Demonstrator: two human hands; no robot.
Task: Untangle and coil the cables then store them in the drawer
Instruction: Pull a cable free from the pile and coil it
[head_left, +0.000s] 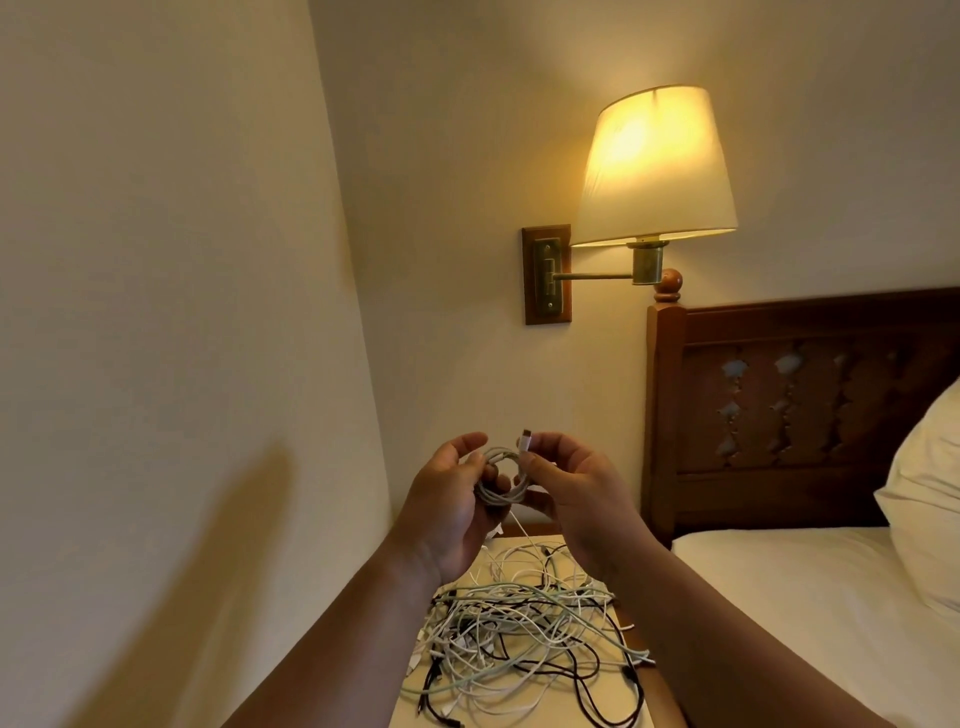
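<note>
Head view, entry one: what do the two hands hold?

Left hand (452, 499): raised above the far end of the table, fingers curled round a small coil of thin white cable (500, 483). Right hand (576, 483): just beside it, thumb and forefinger pinching that cable's white plug end (524, 442), which points upward.

Entry two: does the coil hang free of everything else?

No. One white strand runs from the coil down to the heap below.

Entry three: the heap?

Loose tangle of thin white, pale green and black cables (524, 634), lying on the cream-topped bedside table (413, 704) between the two forearms. It spreads across most of the top, and a few black ends reach the near edge.

Entry four: surroundings?

Far wall, right of centre: lit swing-arm wall lamp with a cream fabric shade (654, 166), on a brass arm fixed to a dark wooden wall plate (546, 274). Right: carved dark wooden headboard (800, 405) with a round knob on its post, a white-sheeted mattress (805, 597) just beside the table, and a white pillow (930, 493) at the right edge. Left: plain cream wall (156, 312).
</note>
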